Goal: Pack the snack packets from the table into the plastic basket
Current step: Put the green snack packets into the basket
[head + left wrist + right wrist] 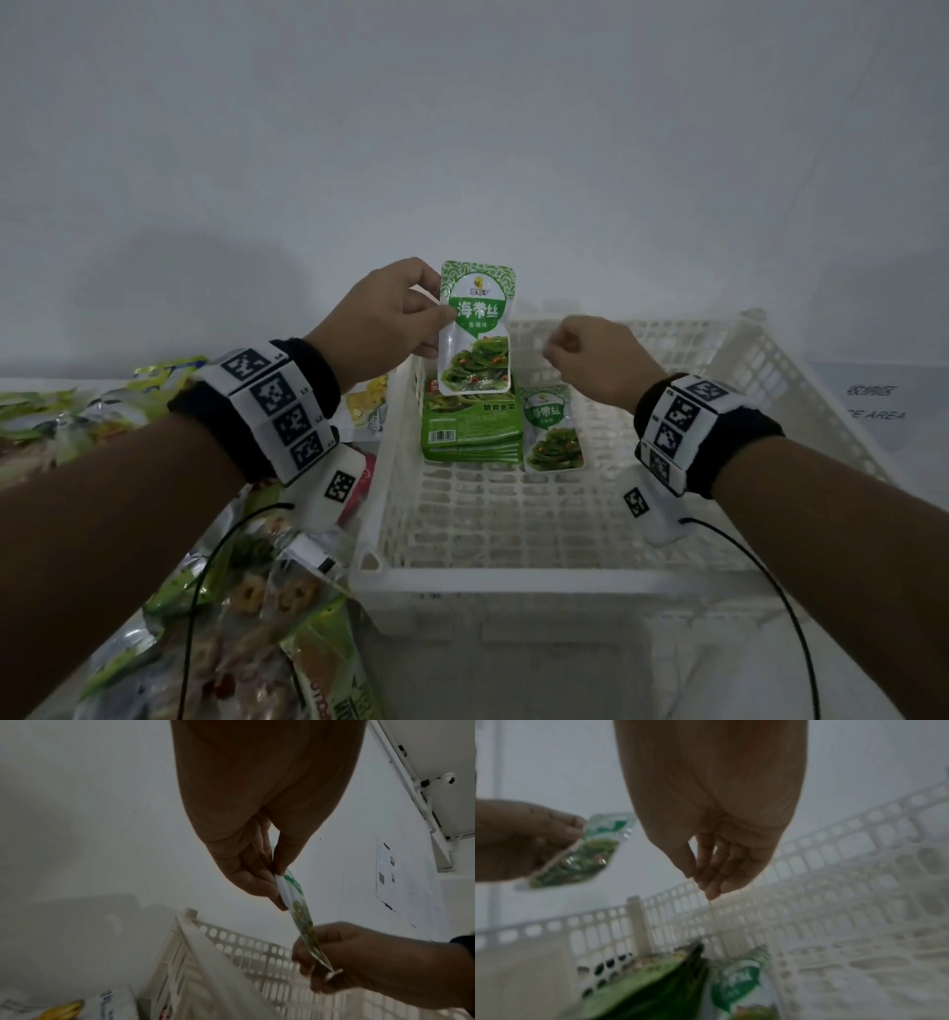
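My left hand (436,313) pinches the left edge of a green-and-white seaweed packet (477,329) and holds it upright above the far left of the white plastic basket (513,578). In the left wrist view the left hand (276,880) has thumb and fingers closed on the packet (295,898), seen edge-on. My right hand (557,349) hovers just right of the packet, apart from it. Its fingers (706,880) hang loosely and hold nothing. Inside the basket lie a stack of green packets (472,426) and a second seaweed packet (552,429) beside it.
A heap of mixed snack packets (231,591) covers the table left of the basket, with a yellow packet (369,401) against the basket wall. A printed paper sign (873,406) lies to the right. Most of the basket floor (565,514) is bare. Behind stands a plain wall.
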`<state>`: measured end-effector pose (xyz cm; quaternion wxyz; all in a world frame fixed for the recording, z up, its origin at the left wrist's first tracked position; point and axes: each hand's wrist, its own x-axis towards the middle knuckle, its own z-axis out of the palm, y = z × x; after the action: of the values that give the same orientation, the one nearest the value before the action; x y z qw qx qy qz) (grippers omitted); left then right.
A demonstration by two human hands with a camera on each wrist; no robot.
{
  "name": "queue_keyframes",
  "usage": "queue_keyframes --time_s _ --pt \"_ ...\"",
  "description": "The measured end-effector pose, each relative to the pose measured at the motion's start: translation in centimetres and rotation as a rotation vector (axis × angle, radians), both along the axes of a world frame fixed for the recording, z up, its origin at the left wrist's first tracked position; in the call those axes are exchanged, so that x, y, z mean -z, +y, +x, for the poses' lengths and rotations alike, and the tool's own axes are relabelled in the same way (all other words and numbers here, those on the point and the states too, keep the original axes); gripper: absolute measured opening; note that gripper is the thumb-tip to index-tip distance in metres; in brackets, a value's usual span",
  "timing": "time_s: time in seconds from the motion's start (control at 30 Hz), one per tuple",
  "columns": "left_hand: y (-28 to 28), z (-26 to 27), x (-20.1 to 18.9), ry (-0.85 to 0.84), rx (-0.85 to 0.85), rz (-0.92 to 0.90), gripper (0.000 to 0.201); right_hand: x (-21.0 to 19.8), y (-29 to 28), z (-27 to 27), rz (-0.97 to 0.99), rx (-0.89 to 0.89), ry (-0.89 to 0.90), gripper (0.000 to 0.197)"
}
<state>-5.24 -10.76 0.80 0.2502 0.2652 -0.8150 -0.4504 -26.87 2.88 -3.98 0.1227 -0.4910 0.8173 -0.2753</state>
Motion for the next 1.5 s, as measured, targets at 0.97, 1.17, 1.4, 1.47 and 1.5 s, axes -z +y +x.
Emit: queue_keyframes --time_s 0.97,1.17,1.4,1.47,1.5 --pt "3.0 3.6 6.2 -0.321 -0.033 0.102 0.090 1.0 2.2 -0.6 0.003 0.184 -0.553 0.029" --pt "3.3 3.5 6.9 -0.300 -0.095 0.111 0.072 2.0 2.6 -0.8 0.166 0.200 -0.515 0.019" --pt "3.3 3.4 7.0 -0.305 -0.086 0.098 0.070 2.6 1.8 -0.4 0.275 0.159 -0.393 0.022" --pt "3.3 3.5 7.1 -0.304 -0.084 0.093 0.069 2.8 1.4 -0.2 0.306 0.133 -0.252 0.025" --pt "3.3 3.5 7.1 -0.305 -0.085 0.088 0.069 2.9 1.3 -0.1 0.334 0.116 -0.174 0.026"
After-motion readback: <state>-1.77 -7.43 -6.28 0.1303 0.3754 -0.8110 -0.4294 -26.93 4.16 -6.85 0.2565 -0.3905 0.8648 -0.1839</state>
